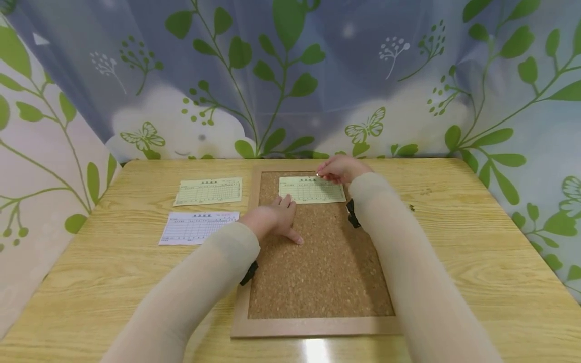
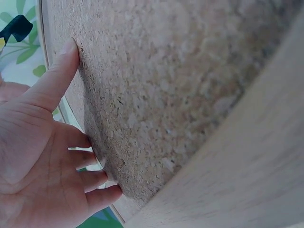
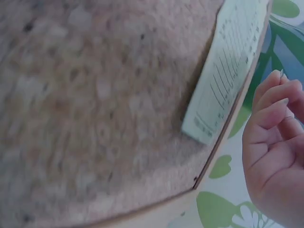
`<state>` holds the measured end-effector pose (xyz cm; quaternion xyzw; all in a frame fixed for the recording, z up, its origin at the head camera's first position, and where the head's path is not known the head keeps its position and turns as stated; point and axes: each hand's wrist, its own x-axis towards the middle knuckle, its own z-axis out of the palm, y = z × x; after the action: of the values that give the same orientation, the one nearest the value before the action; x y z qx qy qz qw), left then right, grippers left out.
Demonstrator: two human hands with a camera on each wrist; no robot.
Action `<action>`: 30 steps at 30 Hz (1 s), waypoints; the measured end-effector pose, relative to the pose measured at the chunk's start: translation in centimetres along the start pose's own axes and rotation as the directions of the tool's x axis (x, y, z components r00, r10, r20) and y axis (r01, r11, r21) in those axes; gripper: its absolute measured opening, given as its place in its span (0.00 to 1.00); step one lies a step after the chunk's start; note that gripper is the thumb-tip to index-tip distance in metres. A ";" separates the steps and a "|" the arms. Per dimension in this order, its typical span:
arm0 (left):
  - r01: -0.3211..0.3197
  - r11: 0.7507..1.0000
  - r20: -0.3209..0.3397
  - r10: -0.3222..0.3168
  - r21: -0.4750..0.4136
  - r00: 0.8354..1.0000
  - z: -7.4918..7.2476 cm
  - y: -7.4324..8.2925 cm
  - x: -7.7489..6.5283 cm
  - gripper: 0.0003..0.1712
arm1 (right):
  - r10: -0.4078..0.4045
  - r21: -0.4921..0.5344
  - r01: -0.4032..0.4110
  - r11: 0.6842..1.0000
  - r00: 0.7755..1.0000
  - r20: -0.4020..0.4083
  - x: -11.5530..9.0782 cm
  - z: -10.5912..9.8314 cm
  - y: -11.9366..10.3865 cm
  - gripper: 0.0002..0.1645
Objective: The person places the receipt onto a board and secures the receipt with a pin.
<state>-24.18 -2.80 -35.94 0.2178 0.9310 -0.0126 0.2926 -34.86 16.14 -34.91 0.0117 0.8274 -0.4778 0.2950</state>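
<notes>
A pale green printed slip (image 1: 311, 190) lies across the upper part of a wood-framed corkboard (image 1: 317, 275). My left hand (image 1: 277, 218) rests on the board with fingers spread, its fingertips at the slip's lower left corner and its thumb on the cork. Over the slip's top edge, my right hand (image 1: 343, 169) pinches a small pin (image 3: 281, 73) between thumb and fingertips; only its thin metallic tip shows, the rest is hidden by the fingers. In the right wrist view, that hand is beyond the board's top frame, and the slip's right end lifts slightly from the cork.
Left of the board, another pale green slip (image 1: 209, 192) lies above a white printed slip (image 1: 190, 227) on the wooden table (image 1: 476, 242). Behind the table hangs a leaf-patterned curtain (image 1: 313, 116). Black straps (image 1: 352, 214) circle both wrists.
</notes>
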 end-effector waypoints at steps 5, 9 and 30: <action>-0.013 1.000 0.004 0.013 0.025 1.000 -0.1 0.1 0.0 0.61 | 0.023 -0.072 -0.027 0.997 0.998 -0.061 1.2 0.7 0.0 0.13; -0.016 0.999 -0.002 0.016 0.029 1.000 0.0 0.1 0.0 0.61 | 0.004 -0.135 -0.015 0.991 0.997 -0.083 1.9 0.9 -0.1 0.09; 0.005 1.000 0.006 -0.006 0.028 1.000 0.1 0.0 0.2 0.62 | 0.017 -0.138 -0.035 0.990 0.992 -0.128 2.8 2.8 -1.0 0.06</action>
<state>-24.24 -2.77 -36.14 0.2193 0.9304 -0.0270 0.2925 -36.17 12.59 -36.58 0.0322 0.8756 -0.4131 0.2483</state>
